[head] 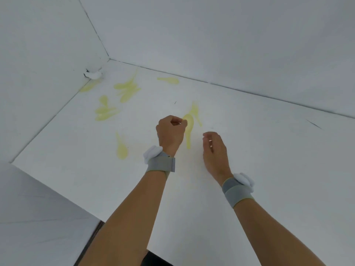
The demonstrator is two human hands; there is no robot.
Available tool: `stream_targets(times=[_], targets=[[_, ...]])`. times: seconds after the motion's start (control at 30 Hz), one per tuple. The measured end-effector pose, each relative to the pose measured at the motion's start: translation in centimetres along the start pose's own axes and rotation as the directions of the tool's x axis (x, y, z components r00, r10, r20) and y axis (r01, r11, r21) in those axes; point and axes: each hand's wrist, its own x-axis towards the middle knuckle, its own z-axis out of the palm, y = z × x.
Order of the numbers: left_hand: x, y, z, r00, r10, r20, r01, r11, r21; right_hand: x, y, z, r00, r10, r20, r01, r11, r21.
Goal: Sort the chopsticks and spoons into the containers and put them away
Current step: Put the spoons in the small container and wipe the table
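Both forearms are reaching in from the bottom edge over a white tabletop (249, 150), each wearing a grey wrist strap with a white puffy piece on it: left strap (161, 163), right strap (236, 191). Left hand (170, 134) is hovering mid-table with fingers curled in, fingertips meeting the thumb close against the bowl of a pale yellow spoon (188, 129); blur is making it hard to call, so cannot tell whether it is actually pinching the spoon or just touching its edge. That spoon is lying flat between the two hands, handle pointing toward the camera, with more yellow pieces (196, 112) overlapping just behind its bowl. Right hand (215, 150) is sitting just beside the spoon, on its right, fingers loosely curled downward and holding nothing visible. Other yellow spoons are lying scattered on the far left part of the table: one single spoon (121, 147) left of the left wrist, a small pile (105, 110) further back, another pile (127, 88) near the corner, one spoon (169, 80) close to the back wall. Everything yellow is washed out and blurred, so chopsticks cannot be told apart from spoon handles. White walls are enclosing the table at back and left, with a small white lump (94, 73) in the far left corner.
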Motion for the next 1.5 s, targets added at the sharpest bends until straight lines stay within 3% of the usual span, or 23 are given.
stream_targets(times=[0.1, 0.23, 0.3, 0.43, 0.53, 0.6, 0.7, 0.8, 0.9, 1.0, 1.17, 1.3, 1.5], targets=[[-0.9, 0.3, 1.3, 0.994, 0.009, 0.113, 0.001, 0.996, -0.085, 2.7, -2.0, -0.1, 0.97, 0.216, 0.113, -0.244, 0.866, 0.437], [-1.8, 0.4, 3.3, 0.984, -0.006, 0.177, 0.021, 0.996, -0.082, 4.8, -2.9, -0.3, 0.907, 0.357, 0.223, -0.398, 0.555, 0.73], [-1.8, 0.6, 4.2, 0.988, -0.008, 0.152, 0.012, 1.0, -0.028, 5.3, -3.1, -0.3, 0.9, 0.377, 0.22, -0.404, 0.528, 0.747], [-1.1, 1.3, 5.3, 0.984, 0.066, 0.165, -0.089, 0.987, 0.135, 6.1, -3.7, -0.3, 0.882, 0.46, 0.101, -0.397, 0.61, 0.685], [0.5, 1.7, 5.6, 0.962, 0.196, 0.188, -0.214, 0.973, 0.082, 7.3, -3.0, -0.9, 0.839, 0.544, 0.021, -0.416, 0.617, 0.668], [2.4, 1.9, 5.6, 0.969, 0.227, 0.095, -0.233, 0.971, 0.054, 8.3, -2.4, -1.6, 0.812, 0.583, 0.015, -0.433, 0.586, 0.685], [5.9, 2.0, 6.4, 0.982, 0.187, 0.007, -0.184, 0.963, 0.198, 9.2, -1.8, -2.5, 0.795, 0.605, 0.045, -0.464, 0.558, 0.688], [8.7, 2.1, 7.7, 0.992, 0.111, 0.066, -0.128, 0.908, 0.399, 9.7, -1.4, -2.8, 0.801, 0.593, 0.08, -0.474, 0.548, 0.689], [9.6, 2.0, 8.3, 0.991, 0.085, 0.103, -0.124, 0.87, 0.477, 9.9, -1.5, -3.0, 0.818, 0.566, 0.101, -0.472, 0.56, 0.681], [9.0, 2.2, 8.2, 0.99, 0.111, 0.088, -0.139, 0.881, 0.452, 10.0, -1.7, -3.0, 0.829, 0.545, 0.126, -0.479, 0.574, 0.665], [6.0, 2.9, 7.1, 0.959, 0.185, 0.214, -0.219, 0.965, 0.147, 9.9, -2.0, -3.1, 0.837, 0.518, 0.177, -0.472, 0.519, 0.712], [2.7, 3.1, 6.4, 0.948, 0.184, 0.261, -0.19, 0.982, 0.001, 9.2, -2.4, -2.4, 0.844, 0.49, 0.217, -0.457, 0.448, 0.768], [0.2, 1.0, 6.8, 0.983, 0.157, 0.091, -0.172, 0.968, 0.183, 7.7, -2.9, -1.0, 0.855, 0.426, 0.295, -0.478, 0.43, 0.766]])
